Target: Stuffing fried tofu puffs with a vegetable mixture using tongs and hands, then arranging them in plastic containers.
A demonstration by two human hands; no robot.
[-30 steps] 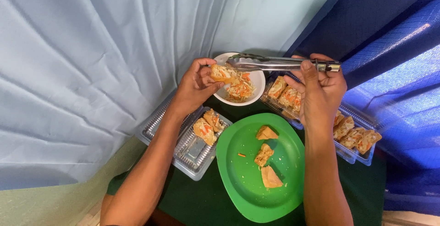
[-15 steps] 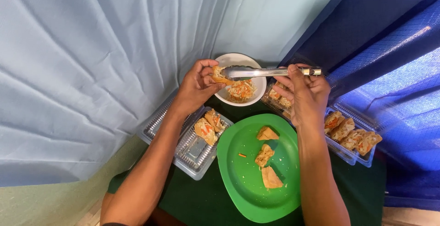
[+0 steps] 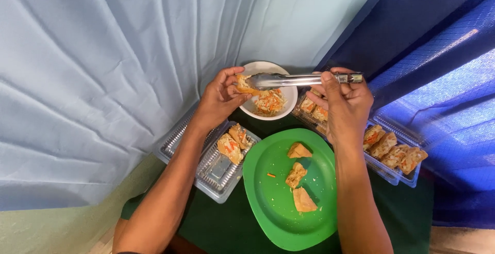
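I cup the fried tofu pocket (image 3: 244, 85) in my left hand (image 3: 219, 99) over the white bowl (image 3: 289, 102) at upper centre, so spills drop back, while my right hand (image 3: 345, 104) squeezes the metal tongs (image 3: 299, 80) shut, feeding in shredded filling (image 3: 268, 102).

Curtain (image 3: 129, 53) blocks behind; trays flank plate (image 3: 268, 202).

Dark green table (image 3: 227, 223), green plate (image 3: 268, 202)

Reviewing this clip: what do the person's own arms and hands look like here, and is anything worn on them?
Both forearms are bare as far as the frame shows: no sleeves, gloves, watch, bracelets or rings can be seen. The left hand and right hand are bare, with short fingernails on the fingers. The upper arms fall outside the picture, so sleeves higher up cannot be told.
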